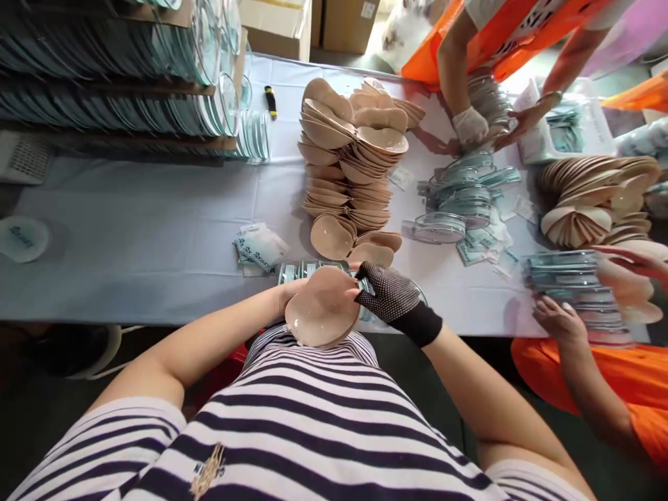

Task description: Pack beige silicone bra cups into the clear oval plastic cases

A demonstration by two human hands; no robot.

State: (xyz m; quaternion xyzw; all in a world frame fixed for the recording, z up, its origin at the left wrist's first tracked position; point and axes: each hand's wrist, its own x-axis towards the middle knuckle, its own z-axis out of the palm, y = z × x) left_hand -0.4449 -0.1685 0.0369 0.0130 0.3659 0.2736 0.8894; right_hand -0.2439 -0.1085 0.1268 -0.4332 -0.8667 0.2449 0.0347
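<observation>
A round beige silicone pad (pixel 321 309) is held close to my striped shirt, at the near edge of the table. My left hand (pixel 286 291), bare, is mostly hidden behind the pad and grips its left side. My right hand (pixel 389 293), in a black dotted glove, pinches the pad's right edge. Just beyond my hands lies a row of clear plastic cases (pixel 307 269). A big heap of the same beige pads (pixel 355 163) is stacked further out on the white table cover (pixel 156 229).
Printed packets (pixel 259 246) lie left of the cases. Shelves of stacked clear cases (pixel 130 69) stand at the back left. More clear cases (pixel 459 202) and pads (pixel 595 198) sit to the right, where other people in orange work: a gloved hand (pixel 470 125) and a bare hand (pixel 558 320).
</observation>
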